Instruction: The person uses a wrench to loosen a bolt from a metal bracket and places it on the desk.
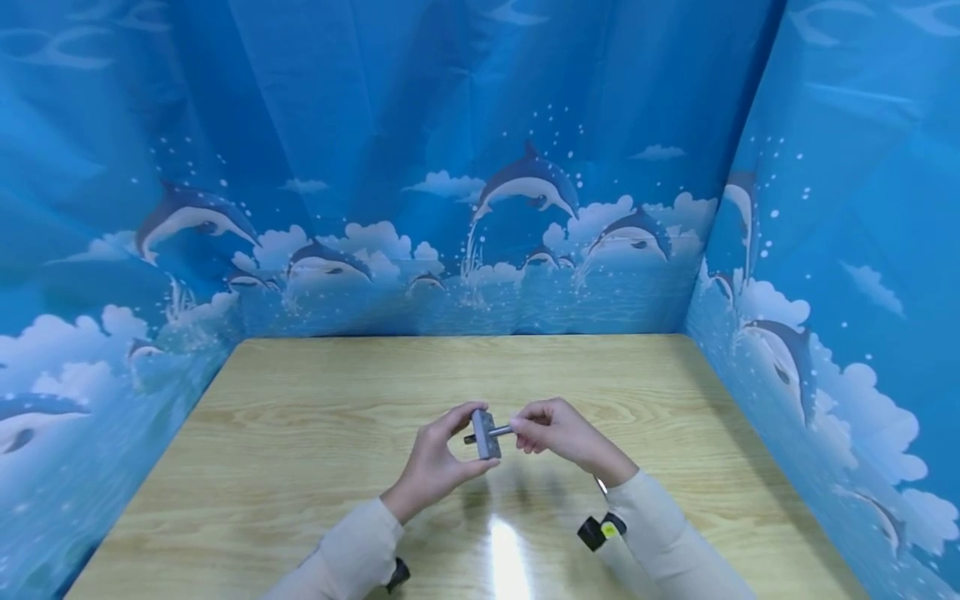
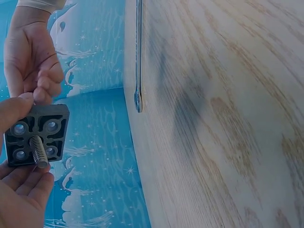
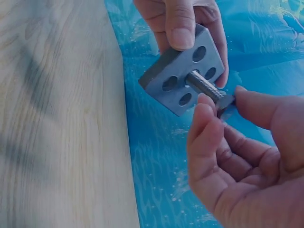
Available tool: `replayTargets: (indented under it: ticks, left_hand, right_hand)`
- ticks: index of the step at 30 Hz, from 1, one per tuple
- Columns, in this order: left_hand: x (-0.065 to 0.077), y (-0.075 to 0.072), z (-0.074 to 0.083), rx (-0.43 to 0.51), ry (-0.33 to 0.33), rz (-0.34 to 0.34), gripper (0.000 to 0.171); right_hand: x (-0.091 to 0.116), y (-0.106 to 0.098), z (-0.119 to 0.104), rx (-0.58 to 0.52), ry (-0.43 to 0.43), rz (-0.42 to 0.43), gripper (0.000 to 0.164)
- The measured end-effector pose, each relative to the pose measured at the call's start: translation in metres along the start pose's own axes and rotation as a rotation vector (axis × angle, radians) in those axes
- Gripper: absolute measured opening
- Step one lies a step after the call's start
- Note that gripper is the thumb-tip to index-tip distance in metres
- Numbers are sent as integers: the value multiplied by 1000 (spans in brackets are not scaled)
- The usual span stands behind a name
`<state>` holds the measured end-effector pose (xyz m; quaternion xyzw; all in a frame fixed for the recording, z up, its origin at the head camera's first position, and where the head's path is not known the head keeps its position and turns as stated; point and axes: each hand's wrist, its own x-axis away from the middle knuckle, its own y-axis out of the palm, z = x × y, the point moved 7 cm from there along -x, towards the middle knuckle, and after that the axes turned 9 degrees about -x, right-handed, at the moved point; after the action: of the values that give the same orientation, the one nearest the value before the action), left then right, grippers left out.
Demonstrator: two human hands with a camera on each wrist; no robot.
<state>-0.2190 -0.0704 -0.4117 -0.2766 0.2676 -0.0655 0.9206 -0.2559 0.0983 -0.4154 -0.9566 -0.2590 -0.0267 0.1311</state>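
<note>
Over the table, the left hand [image 1: 431,462] grips a small grey square block [image 1: 486,437] between thumb and fingers, by its opposite edges. A threaded metal bolt [image 3: 204,84] runs through the middle of the block, among several round holes. Its threaded end [image 2: 39,152] sticks out of the block's ribbed far face in the left wrist view. My right hand [image 1: 562,435] pinches the bolt's head between thumb and fingertips, close to the block on its right side. The fingers partly hide the head in the right wrist view.
A long, thin, shiny metal tool [image 2: 138,57] with a rounded end lies on the wood-grain table [image 1: 315,400]; in the head view the right forearm mostly hides it. Blue dolphin-print sheets [image 1: 420,108] rise at the back and both sides.
</note>
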Motion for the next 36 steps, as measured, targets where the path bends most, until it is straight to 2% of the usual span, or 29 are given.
replayTargets:
  ticks: [3,7,11,16,23,28,31,36]
  left_hand:
    - [0,0,-1,6,-8,-3,71]
    - [-1,0,-1,-1,-27,-10,72]
    - [0,0,-2,-7,-40,-13,72]
    - [0,0,-1,3,-30,-9,72]
    - [0,0,0,-1,-29,-13,72]
    - [0,1,0,-7,-18,-12,73]
    - [1,2,-1,-4,-23,-11,73]
    - [1,4,-3,-7,-41,-21,73]
  right_hand:
    - [2,-2,-4,20,-55,19,22]
    - [3,-3,-9,36,-119,32,24]
    - [4,-4,-10,39,-139,31,26]
    - [3,-3,-4,4,-76,10,39]
    - [3,4,4,-35,30,-74,48]
    - [3,5,4,-96,73,-54,57]
    - [3,4,3,-112,86,-32,56]
    - [2,0,1,-94,83,10,43]
